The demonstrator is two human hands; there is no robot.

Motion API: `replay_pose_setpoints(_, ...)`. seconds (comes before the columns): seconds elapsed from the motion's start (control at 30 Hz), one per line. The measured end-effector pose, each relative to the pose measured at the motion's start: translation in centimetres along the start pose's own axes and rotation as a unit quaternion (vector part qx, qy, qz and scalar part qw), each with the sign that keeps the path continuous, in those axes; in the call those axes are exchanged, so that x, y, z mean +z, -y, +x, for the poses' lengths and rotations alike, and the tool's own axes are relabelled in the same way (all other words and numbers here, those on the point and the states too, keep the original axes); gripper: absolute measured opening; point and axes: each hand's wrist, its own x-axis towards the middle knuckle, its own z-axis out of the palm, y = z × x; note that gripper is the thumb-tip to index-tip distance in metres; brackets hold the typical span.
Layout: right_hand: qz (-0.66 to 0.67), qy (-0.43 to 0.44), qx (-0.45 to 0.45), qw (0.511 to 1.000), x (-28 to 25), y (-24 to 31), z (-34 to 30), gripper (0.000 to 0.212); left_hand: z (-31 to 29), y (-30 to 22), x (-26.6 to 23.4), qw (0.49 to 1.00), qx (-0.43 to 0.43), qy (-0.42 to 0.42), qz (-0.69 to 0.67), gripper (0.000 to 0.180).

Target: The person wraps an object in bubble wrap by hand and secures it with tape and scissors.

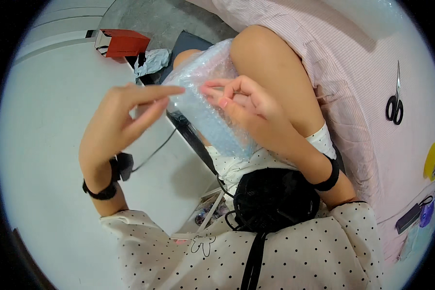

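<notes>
A bundle of clear bubble wrap [222, 128] lies across my lap, with bluish and pinkish tones showing through. My left hand [123, 113] is raised at the bundle's left side, its index finger stretched out and the thumb apart below. Nothing shows between those fingers, and their tips are slightly blurred. Over the wrap is my right hand [256, 104], its thumb and bent index finger close together as in a pinch, while other fingers point left. Whatever it pinches, if anything, is too small to make out. The two hands' fingertips are a short way apart.
A white tabletop [48, 145] extends along my left. Beyond it are a red paper bag [125, 43] and a crumpled pale plastic bag [153, 63]. Black-handled scissors [396, 99] lie on the striped pink bedding [343, 58] at right, with a dark rectangular device [409, 218] nearer me.
</notes>
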Motion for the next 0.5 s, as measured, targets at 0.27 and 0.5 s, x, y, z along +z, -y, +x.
replay_pose_setpoints(0.27,0.116,-0.032,0.016,0.993,-1.4,-1.6,0.4,0.008,3.8,1.2,0.1,0.991,0.060,0.105,0.063,0.026)
replay_pose_setpoints(0.5,0.139,-0.047,0.054,0.988,-1.5,-1.6,0.6,0.012,4.8,-0.1,-0.4,0.980,0.071,0.120,0.142,0.019)
